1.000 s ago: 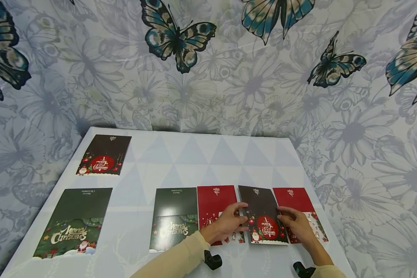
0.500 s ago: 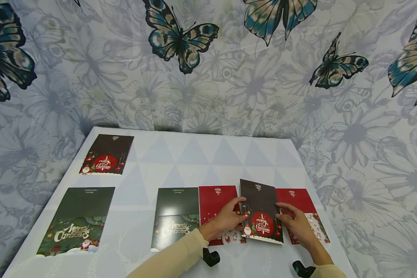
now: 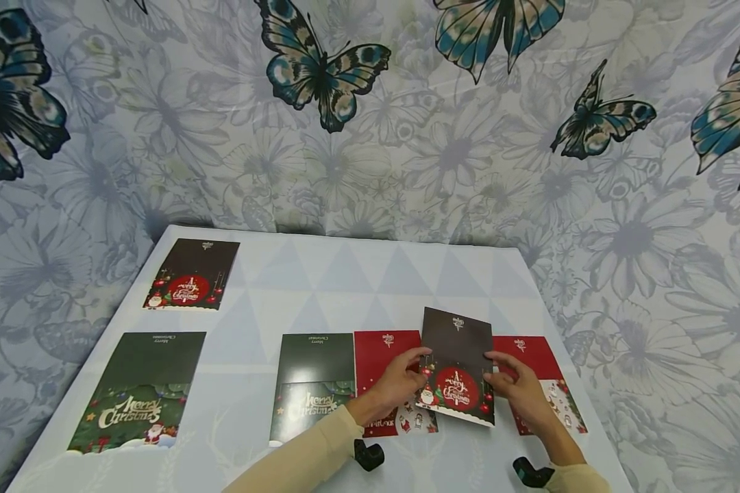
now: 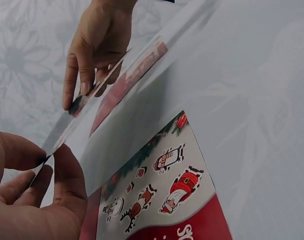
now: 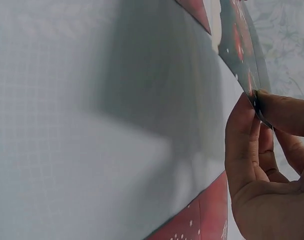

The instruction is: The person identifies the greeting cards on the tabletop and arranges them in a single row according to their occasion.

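Observation:
A dark brown Christmas card [image 3: 458,363] with a red circle design is held up off the table, tilted, between both hands. The left hand [image 3: 395,387] pinches its left edge with thumb and fingers. On the opposite edge, the right hand [image 3: 521,390] pinches it too; the right wrist view shows that grip on the card [image 5: 241,55] close up. Beneath the left hand lies a red card [image 3: 385,349], partly covered by the hand; its white sticker-like figures show in the left wrist view. Another red card [image 3: 530,352] lies partly behind the right hand.
A green card [image 3: 314,359] lies left of the near red card. Farther left are a second green card [image 3: 137,390] and, behind it, another brown card [image 3: 191,274]. The table [image 3: 370,274] has a triangle-patterned cover; a butterfly-print cloth [image 3: 370,171] hangs behind.
Both hands have raised the brown card off the table between the two red cards and shifted it slightly left, tilting it. The other cards stay in place.

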### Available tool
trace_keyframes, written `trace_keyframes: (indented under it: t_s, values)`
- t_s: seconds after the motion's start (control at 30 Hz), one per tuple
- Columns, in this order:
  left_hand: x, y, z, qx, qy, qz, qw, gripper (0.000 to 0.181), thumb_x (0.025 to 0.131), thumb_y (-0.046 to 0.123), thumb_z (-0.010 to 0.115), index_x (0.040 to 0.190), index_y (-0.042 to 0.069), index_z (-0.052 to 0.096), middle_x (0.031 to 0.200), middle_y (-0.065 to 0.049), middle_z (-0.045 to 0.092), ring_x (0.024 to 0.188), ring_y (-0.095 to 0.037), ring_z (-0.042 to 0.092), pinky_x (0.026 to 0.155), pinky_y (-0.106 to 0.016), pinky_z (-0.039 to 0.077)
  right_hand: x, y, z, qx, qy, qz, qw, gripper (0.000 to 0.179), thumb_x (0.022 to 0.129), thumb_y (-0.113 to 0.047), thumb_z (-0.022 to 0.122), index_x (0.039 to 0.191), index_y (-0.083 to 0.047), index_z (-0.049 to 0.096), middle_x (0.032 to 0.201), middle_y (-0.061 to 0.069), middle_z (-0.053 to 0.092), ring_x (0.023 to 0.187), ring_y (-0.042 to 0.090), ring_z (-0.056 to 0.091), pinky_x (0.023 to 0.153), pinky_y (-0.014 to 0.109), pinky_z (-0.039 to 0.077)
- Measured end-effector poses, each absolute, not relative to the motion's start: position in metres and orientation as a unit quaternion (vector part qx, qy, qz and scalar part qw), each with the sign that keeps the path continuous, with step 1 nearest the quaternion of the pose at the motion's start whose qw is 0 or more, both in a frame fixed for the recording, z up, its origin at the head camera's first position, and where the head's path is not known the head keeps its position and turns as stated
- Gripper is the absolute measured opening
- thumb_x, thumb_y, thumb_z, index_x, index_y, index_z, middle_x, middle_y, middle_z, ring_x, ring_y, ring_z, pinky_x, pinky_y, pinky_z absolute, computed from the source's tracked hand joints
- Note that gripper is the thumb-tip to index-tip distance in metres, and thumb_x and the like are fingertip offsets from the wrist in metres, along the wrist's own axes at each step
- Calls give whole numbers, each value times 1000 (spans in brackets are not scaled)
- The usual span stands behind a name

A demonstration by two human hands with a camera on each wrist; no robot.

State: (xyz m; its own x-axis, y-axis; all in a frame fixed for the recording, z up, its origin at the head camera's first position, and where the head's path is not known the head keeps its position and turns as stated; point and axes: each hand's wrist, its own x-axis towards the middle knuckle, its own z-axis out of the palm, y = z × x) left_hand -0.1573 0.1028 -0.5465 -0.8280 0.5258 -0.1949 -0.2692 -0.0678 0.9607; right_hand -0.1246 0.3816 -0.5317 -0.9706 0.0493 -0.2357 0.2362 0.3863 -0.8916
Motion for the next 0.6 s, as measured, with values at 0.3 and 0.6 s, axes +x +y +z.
trace_keyframes:
  t_s: [0.3, 0.6]
  values:
    - [-162, 92, -545, 135, 634, 719, 250, 51, 101, 0, 49, 150, 15, 42, 143, -16, 47, 88, -26, 70, 76, -37, 59, -129, 375, -532, 79, 818, -564, 82, 52, 97, -20, 67, 143, -5, 47, 124, 30, 62, 91, 12, 72, 81, 29, 59]
    - [-172, 78, -546, 141, 654, 700, 251, 56, 101, -1, 49, 153, 18, 39, 93, -23, 65, 51, -10, 47, 54, -24, 44, -138, 361, -528, 45, 803, -589, 80, 52, 98, -15, 64, 144, 2, 45, 111, 27, 69, 90, 11, 72, 80, 28, 59]
